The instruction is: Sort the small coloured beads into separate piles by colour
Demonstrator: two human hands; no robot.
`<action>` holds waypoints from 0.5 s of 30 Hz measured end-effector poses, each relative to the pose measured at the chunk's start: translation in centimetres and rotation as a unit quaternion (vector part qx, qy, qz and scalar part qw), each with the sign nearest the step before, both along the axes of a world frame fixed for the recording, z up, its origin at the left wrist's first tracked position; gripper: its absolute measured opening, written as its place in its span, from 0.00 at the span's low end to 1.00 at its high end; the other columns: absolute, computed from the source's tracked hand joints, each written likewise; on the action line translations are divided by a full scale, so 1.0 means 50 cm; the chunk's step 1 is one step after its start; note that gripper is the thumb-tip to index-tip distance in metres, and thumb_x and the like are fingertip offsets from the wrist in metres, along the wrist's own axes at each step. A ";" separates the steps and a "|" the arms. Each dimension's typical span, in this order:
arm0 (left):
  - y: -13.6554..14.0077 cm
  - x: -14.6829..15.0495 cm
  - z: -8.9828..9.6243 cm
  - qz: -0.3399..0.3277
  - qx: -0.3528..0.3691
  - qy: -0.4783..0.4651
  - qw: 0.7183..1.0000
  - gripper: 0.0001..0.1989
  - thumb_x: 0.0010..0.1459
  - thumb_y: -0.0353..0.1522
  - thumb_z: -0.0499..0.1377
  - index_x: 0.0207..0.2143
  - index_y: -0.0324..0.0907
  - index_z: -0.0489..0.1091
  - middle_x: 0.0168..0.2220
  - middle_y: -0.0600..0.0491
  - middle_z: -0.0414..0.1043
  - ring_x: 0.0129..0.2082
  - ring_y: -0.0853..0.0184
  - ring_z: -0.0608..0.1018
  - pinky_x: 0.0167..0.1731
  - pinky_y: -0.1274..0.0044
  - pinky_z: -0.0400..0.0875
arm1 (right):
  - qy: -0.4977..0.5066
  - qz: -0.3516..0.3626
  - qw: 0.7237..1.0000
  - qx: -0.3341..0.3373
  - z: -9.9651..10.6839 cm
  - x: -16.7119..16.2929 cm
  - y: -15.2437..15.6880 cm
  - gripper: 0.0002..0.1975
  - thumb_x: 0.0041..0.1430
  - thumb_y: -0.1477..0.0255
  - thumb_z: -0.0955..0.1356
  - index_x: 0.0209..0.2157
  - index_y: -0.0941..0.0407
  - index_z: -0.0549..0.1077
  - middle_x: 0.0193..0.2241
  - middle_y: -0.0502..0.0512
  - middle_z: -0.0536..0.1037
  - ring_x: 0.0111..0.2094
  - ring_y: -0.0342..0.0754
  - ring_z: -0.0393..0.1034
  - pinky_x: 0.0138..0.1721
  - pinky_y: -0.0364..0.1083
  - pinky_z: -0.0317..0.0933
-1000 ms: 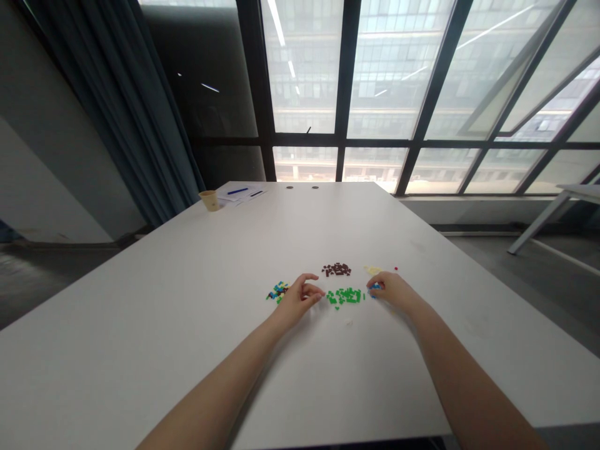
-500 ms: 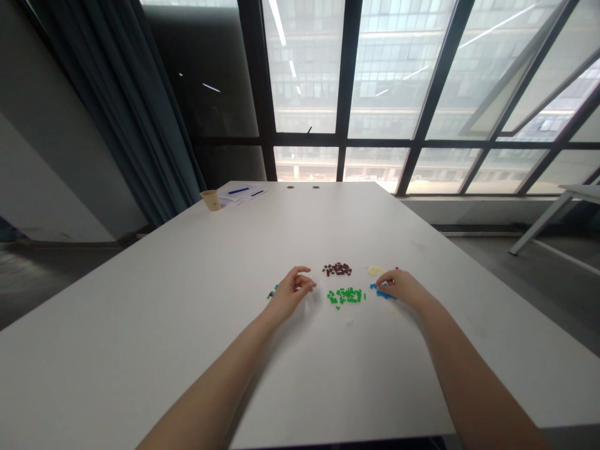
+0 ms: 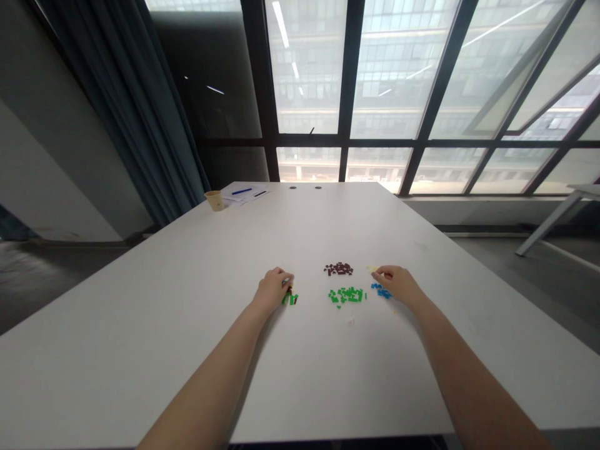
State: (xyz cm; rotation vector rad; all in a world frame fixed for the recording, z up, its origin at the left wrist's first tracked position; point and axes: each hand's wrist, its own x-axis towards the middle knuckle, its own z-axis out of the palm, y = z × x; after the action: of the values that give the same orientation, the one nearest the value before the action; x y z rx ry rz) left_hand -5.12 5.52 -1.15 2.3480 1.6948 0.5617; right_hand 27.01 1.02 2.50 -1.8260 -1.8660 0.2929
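We see a mixed pile [image 3: 290, 299] of green, brown and other small pieces at the centre of the frame, a little left of the middle, partly hidden by our left hand [image 3: 275, 287]. Its fingers curl down over the pieces, touching or nearly so; we cannot tell whether they pinch one. Right of the middle, our right hand [image 3: 392, 281] reaches in with thumb and fingertips drawn close together beside the yellow pieces [image 3: 370, 268]; we cannot tell whether a piece sits between them. The blue pieces [image 3: 382, 291] lie just below that hand in the frame. Between our hands, well apart from both, the green pieces [image 3: 350, 295] spread in a loose patch, with the dark brown pieces [image 3: 340, 269] gathered above them and a small whitish bit [image 3: 350, 321] below.

All of this rests on the white bench [image 3: 309, 381]. Toward its far left corner, we have a tan cup [image 3: 215, 202] standing upright beside papers [image 3: 249, 196] with a blue pen [image 3: 242, 191] on them. Beyond, a dark blue curtain [image 3: 135, 119] hangs at upper left, and framed windows [image 3: 308, 75] fill the upper middle and right.
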 end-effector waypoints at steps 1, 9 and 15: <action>-0.002 0.002 0.001 0.006 0.003 0.007 1.000 0.11 0.52 0.30 0.51 0.34 0.45 0.73 0.36 0.50 0.68 0.37 0.64 0.70 0.36 0.75 0.64 | 0.003 0.006 1.000 -0.003 -0.001 -0.002 0.000 0.16 0.50 0.62 0.61 0.21 0.57 0.72 0.16 0.49 0.66 0.19 0.41 0.58 0.21 0.40 0.47; -0.008 0.013 0.013 0.004 0.015 0.033 0.999 0.10 0.51 0.27 0.50 0.26 0.42 0.71 0.31 0.51 0.70 0.35 0.66 0.71 0.34 0.77 0.63 | 0.004 0.022 1.000 -0.005 -0.004 -0.008 -0.001 0.15 0.50 0.63 0.60 0.20 0.57 0.71 0.16 0.50 0.68 0.20 0.41 0.58 0.23 0.40 0.47; -0.010 0.020 0.013 0.013 0.047 0.003 0.999 0.08 0.50 0.26 0.50 0.27 0.41 0.69 0.31 0.49 0.70 0.36 0.64 0.71 0.35 0.74 0.63 | -0.007 0.028 1.000 0.001 -0.003 -0.010 -0.003 0.15 0.51 0.63 0.60 0.20 0.57 0.70 0.17 0.50 0.69 0.21 0.42 0.59 0.23 0.40 0.48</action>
State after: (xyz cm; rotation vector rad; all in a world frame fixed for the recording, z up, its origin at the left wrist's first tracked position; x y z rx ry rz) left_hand -4.12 5.00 -0.51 2.3980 1.7394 0.6535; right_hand 26.53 0.89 2.33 -1.7810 -1.9287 0.2970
